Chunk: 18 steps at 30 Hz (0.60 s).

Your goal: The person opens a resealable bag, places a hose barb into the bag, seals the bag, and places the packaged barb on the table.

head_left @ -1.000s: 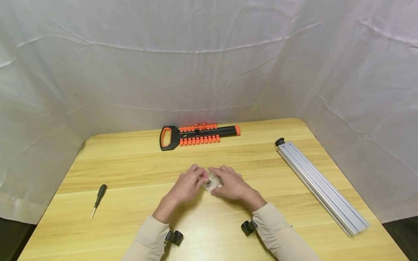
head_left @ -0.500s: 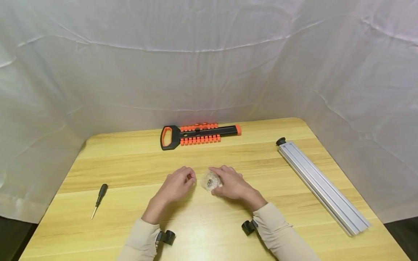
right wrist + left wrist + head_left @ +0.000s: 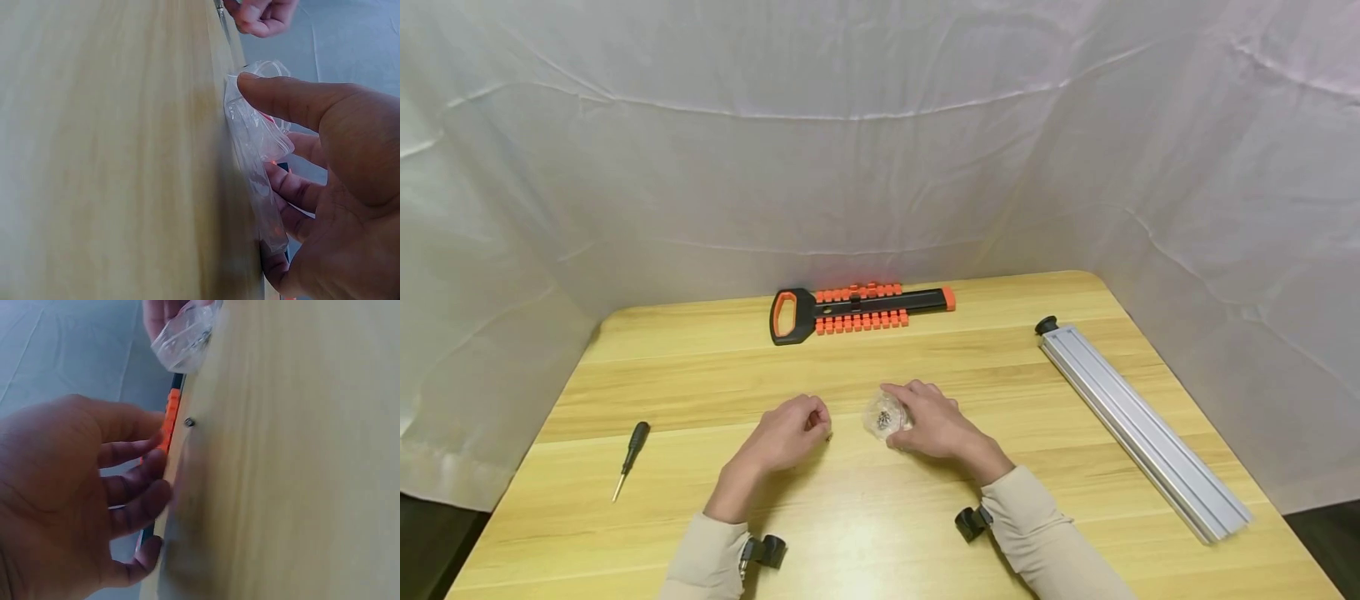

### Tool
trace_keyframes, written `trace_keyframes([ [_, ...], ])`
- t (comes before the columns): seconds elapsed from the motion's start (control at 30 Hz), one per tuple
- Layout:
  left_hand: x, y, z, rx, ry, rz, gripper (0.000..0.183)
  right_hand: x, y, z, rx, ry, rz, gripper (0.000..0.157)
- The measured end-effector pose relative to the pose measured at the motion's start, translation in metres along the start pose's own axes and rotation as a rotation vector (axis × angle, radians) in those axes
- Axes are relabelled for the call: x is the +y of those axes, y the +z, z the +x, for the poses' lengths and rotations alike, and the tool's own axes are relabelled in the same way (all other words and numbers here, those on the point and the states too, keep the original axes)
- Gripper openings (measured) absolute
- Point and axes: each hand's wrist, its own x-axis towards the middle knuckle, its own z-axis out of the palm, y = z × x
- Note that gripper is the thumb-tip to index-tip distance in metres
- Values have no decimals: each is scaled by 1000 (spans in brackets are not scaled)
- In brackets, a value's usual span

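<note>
My right hand [image 3: 936, 423] holds a clear plastic bag [image 3: 880, 417] down on the table, thumb and fingers around its right side. Small metal pieces, probably screws, show inside the bag's open mouth. To the left, my left hand [image 3: 790, 431] is just above the tabletop with loosely bent fingers [image 3: 140, 506] and nothing visible between them. One small dark metal piece [image 3: 190, 422], like a short screw, lies on the wood just beyond its fingertips. The bag [image 3: 256, 169] stands against the right palm in the right wrist view.
A black-handled screwdriver [image 3: 630, 460] lies at the left. Along the back edge rests a black and orange rack with a loop handle [image 3: 793, 317]. A long aluminium profile [image 3: 1142, 433] with a black knob lies on the right. Pale cloth [image 3: 850, 183] hangs behind the wooden table [image 3: 700, 375].
My left hand has drawn away from the bag to the left and nearer me. A small metal piece now shows beside its fingertips. The right hand keeps its hold on the bag.
</note>
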Motion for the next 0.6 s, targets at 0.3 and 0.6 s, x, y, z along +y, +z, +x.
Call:
trace_keyframes([
  [0.3,-1,-3,-6,-61,1,64,9,0,0,-1,-3,14,4,87],
  [0.6,-1,-1,-5,-47,-8,81,5,-1,1,0,3,6,1,86],
])
